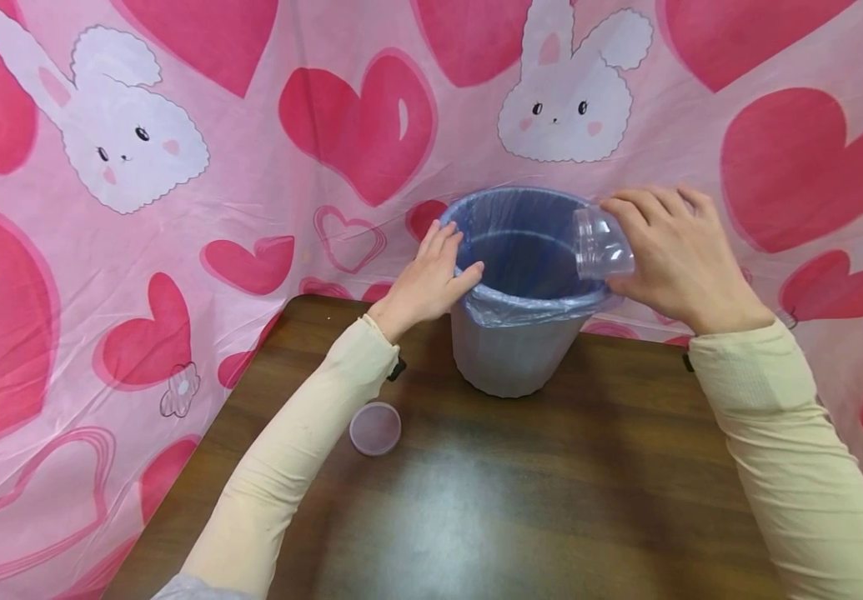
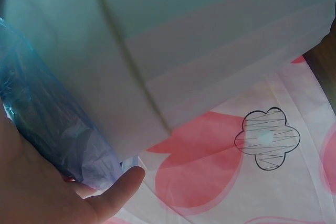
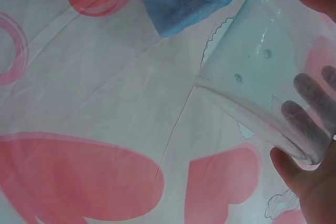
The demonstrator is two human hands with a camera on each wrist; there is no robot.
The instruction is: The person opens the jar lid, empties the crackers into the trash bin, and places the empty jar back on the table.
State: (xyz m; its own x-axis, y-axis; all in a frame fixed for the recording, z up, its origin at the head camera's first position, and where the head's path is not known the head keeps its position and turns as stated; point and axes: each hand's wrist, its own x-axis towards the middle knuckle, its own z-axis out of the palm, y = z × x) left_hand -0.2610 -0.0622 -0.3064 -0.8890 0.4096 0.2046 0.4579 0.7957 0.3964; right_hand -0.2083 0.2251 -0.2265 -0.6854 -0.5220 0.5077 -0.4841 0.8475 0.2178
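Observation:
In the head view, a pale trash bin lined with a blue plastic bag stands upright at the table's back edge. My left hand rests against its left rim with fingers extended; in the left wrist view the thumb lies beside the bag's folded edge. With my right hand I grip a clear plastic jar, tipped on its side, its threaded mouth over the bin's right rim. The jar's wall is see-through in the right wrist view. Part of the left fingers is hidden there behind the bag.
A round translucent lid lies on the brown wooden table, in front of the bin and near my left forearm. Behind the table hangs a pink cloth with hearts and rabbits, close to the bin's back.

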